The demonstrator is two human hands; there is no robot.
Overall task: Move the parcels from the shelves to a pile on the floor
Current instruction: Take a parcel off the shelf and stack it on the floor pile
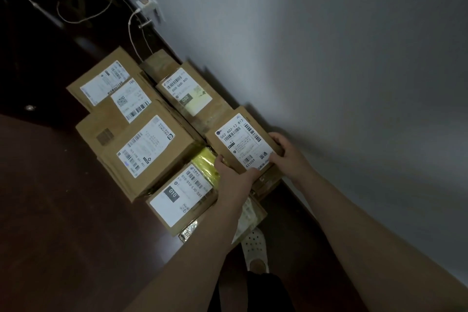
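head view: left hand [234, 172] and right hand [287, 152] both grip a small brown cardboard parcel with white label [240, 138], fingers curled on its 7 and 4 o'clock edges. the parcel is at 3 o'clock of the pile of brown cardboard parcels [149, 149] on the dark floor [50, 210].

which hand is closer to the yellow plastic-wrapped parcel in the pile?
Left. The left hand grips a corner of the small brown cardboard box, right beside the yellow plastic-wrapped parcel; the right hand holds the box's far edge, toward the grey wall.
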